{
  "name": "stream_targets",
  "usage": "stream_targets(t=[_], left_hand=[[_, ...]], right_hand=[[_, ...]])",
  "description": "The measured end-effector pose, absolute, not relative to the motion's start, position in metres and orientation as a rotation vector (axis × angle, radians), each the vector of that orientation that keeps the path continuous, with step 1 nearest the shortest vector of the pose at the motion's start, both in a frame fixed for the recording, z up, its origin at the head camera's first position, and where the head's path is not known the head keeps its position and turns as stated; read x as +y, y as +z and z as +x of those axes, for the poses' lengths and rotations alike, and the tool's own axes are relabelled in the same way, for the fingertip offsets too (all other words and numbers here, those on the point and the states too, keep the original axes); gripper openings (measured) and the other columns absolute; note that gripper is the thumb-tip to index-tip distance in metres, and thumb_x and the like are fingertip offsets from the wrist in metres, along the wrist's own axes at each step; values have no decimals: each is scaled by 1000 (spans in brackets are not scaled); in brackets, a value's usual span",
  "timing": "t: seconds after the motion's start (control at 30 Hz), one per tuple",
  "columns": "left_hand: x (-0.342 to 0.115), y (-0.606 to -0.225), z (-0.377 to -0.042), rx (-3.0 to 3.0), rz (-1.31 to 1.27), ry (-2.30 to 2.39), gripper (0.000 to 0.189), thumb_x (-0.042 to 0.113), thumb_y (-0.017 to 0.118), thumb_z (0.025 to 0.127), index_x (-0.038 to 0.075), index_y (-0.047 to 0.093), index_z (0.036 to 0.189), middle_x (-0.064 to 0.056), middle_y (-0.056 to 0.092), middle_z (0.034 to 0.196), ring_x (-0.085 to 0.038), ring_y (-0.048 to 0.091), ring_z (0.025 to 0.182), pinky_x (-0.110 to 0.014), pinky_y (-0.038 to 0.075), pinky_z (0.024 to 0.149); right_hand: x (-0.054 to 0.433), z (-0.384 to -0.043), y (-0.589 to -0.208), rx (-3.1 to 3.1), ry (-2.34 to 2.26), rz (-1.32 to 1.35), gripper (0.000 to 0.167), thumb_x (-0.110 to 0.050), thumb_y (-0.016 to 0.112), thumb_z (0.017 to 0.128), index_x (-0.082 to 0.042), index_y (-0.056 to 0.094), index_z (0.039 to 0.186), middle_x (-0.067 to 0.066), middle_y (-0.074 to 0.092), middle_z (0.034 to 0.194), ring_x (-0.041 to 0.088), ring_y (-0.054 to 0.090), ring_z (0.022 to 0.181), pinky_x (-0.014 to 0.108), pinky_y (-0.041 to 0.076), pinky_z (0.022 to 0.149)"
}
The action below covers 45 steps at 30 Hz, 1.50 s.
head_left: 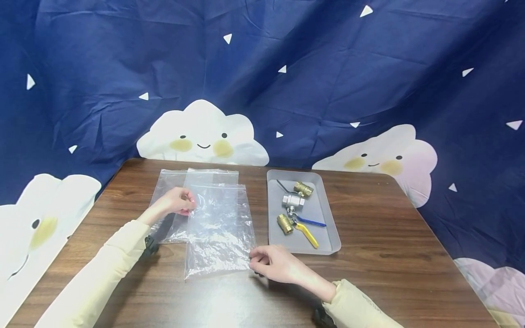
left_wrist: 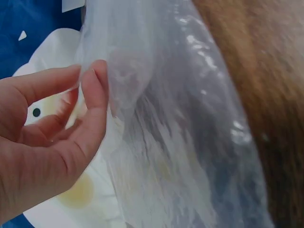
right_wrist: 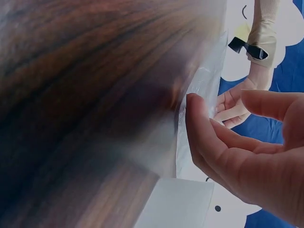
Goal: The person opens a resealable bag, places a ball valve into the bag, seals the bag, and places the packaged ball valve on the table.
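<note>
A clear zip-lock bag [head_left: 221, 232] lies on top of others, spread over the left-middle of the table. My left hand [head_left: 179, 201] pinches its left edge between thumb and fingertips; the left wrist view shows the thin plastic [left_wrist: 161, 123] hanging beside that hand [left_wrist: 57, 114]. At the bag's lower right edge is my right hand [head_left: 275, 264]. Its thumb and fingers stand apart in the right wrist view, with the bag's edge [right_wrist: 183, 142] just past the fingertips [right_wrist: 194, 102]; whether they touch it I cannot tell.
More clear bags [head_left: 168, 182] lie beneath, toward the left. Right of them, a grey plastic tray [head_left: 324, 205] holds a brass valve [head_left: 303, 188] with a dark handle, a silver valve [head_left: 293, 202] with a blue handle and a brass valve [head_left: 285, 224] with a yellow handle.
</note>
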<state>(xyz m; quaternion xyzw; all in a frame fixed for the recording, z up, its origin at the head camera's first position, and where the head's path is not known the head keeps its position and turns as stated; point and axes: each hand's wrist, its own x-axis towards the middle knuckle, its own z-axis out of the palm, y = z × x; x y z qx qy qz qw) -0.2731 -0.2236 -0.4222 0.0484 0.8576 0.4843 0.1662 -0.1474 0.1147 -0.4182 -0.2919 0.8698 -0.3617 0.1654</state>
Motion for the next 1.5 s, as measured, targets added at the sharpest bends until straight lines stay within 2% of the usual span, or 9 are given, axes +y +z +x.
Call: stream_targets(t=[0.1,0.4,0.6,0.77,1.0,1.13,1.27,1.4,1.5], left_hand=[[-225,-424,-273,2439,181,1398,14,-1,63,89,-10,53,95,2,60,71,-7,58,65,-25,61,68],[-230,-425,-271,2351,199,1457,46,2,65,89,-11,44,128,5,64,70,-7,63,65,-25,61,69],[-230,-428,-271,2336,146,1462,43,21,55,101,-10,47,128,3,66,67,-8,67,65,-24,61,67],[-230,-428,-270,2373,145,1462,35,15,55,100,-11,52,123,-1,67,71,-9,67,65,-24,60,65],[-228,-429,-270,2325,105,1593,34,13,60,98,-11,54,121,-8,69,97,-8,67,77,-24,61,77],[-227,-429,-270,2244,71,1674,44,22,58,99,-11,50,128,0,72,93,-4,66,77,-21,60,77],[-228,-429,-269,2252,75,1640,52,30,57,100,-10,49,133,9,64,84,-1,60,72,-18,58,74],[-231,-431,-265,2293,121,1608,47,27,56,101,-8,52,132,7,57,84,-3,56,73,-19,57,75],[-233,-434,-262,2333,174,1614,39,18,55,101,-9,55,128,-2,63,95,-4,58,80,-22,58,79]], right_hand=[[116,-147,-419,2490,-1028,-823,35,-21,63,94,7,66,115,12,74,97,19,71,85,24,57,79],[117,-147,-421,2495,-1010,-815,38,-20,62,94,8,65,118,10,74,95,11,69,79,22,56,78],[118,-146,-421,2431,-1011,-788,42,-21,62,94,11,62,122,8,73,87,1,64,66,16,51,64],[117,-145,-420,2395,-1004,-780,41,-21,63,94,10,64,121,8,74,81,3,64,62,15,50,58],[118,-145,-418,2375,-983,-795,40,-22,65,93,9,66,119,9,74,75,1,63,60,15,50,55],[119,-145,-418,2359,-983,-809,37,-22,65,94,7,67,116,8,74,74,-2,61,60,15,50,55],[120,-144,-418,2361,-990,-828,34,-23,64,94,5,69,113,8,74,74,-2,61,60,15,50,54],[121,-143,-419,2375,-1003,-839,31,-21,64,94,4,69,111,8,74,78,-4,60,62,15,50,56],[121,-143,-420,2394,-1006,-843,30,-20,64,93,4,69,110,7,73,80,-5,60,62,14,50,58]])
